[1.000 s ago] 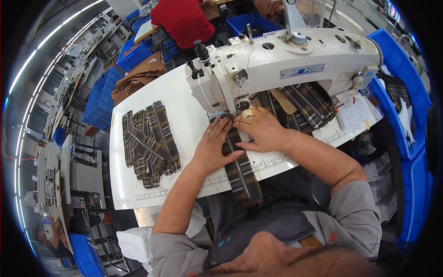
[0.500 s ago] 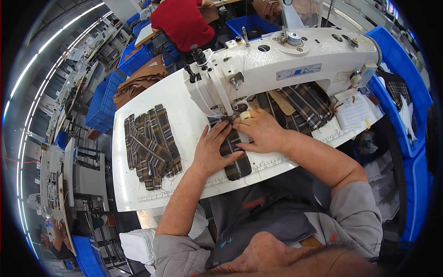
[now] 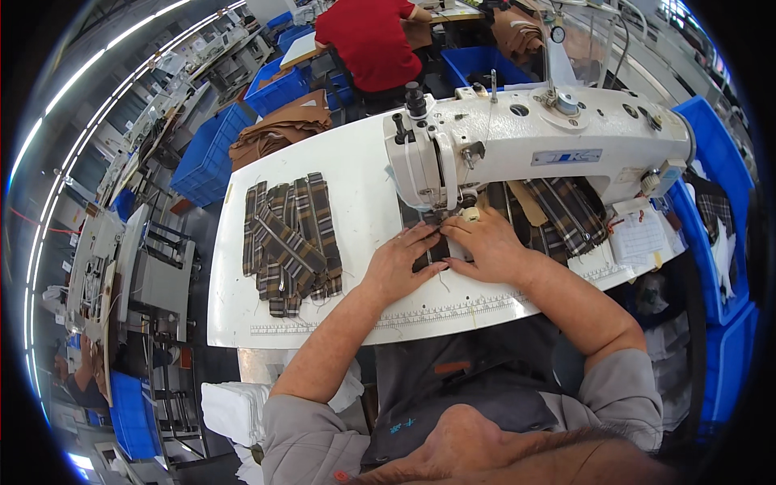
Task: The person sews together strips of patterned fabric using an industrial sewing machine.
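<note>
A white sewing machine (image 3: 517, 141) stands on the white table, its needle area just beyond my fingertips. Beneath it lies a dark plaid fabric strip (image 3: 433, 252), its far part hidden by the machine head and my fingers. My left hand (image 3: 402, 265) rests flat on the strip's left side, fingers stretched toward the needle. On the right side, my right hand (image 3: 487, 249) presses down with fingers extended and a pale yellow band (image 3: 470, 214) on one finger. Both thumbs nearly meet over the strip's near end. Neither hand grips anything.
Left on the table (image 3: 364, 202) lies a pile of plaid strips (image 3: 293, 241). More plaid pieces (image 3: 566, 212) lie under the machine arm, beside a paper sheet (image 3: 638, 234). Blue bins (image 3: 212, 153) flank the table. A person in red (image 3: 368, 40) sits beyond it.
The plaid strip has slid away from me under the machine head, so less of its near end shows. Both hands have moved forward with it. The whole view has shifted.
</note>
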`<state>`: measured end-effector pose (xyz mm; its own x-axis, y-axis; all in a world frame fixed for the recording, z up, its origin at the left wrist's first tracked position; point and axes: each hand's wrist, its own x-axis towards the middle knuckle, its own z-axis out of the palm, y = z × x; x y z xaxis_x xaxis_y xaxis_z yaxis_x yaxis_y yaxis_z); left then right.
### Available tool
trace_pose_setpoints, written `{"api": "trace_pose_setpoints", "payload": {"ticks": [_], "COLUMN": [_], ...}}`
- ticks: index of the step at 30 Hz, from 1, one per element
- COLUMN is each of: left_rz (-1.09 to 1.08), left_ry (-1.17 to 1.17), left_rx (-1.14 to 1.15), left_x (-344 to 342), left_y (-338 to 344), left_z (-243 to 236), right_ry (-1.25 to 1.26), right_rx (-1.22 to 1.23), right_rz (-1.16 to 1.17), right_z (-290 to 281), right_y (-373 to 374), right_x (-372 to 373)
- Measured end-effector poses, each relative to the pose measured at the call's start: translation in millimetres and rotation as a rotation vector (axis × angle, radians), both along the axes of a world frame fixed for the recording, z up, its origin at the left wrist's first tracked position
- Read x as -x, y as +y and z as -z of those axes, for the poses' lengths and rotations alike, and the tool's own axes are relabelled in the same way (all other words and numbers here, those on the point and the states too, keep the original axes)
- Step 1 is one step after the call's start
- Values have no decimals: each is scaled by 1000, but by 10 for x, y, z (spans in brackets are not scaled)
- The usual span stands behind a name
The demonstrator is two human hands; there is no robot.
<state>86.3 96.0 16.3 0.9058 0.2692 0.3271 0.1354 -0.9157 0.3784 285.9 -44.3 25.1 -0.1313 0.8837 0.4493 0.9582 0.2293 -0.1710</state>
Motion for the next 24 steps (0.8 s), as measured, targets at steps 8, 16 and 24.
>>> {"api": "trace_pose_setpoints", "payload": {"ticks": [8, 16, 24], "left_rz": [4, -84, -229], "left_ry": [-8, -65, -208], "left_rx": [106, 58, -177], "left_x": [-105, -306, -344], "left_y": [215, 384, 366], "left_z": [23, -7, 59], "right_ry": [-9, -22, 4], "right_rx": [11, 7, 14], "right_rz": [6, 12, -4], "right_z": [-24, -36, -51], "right_y": [7, -4, 6], "right_x": [16, 26, 31]}}
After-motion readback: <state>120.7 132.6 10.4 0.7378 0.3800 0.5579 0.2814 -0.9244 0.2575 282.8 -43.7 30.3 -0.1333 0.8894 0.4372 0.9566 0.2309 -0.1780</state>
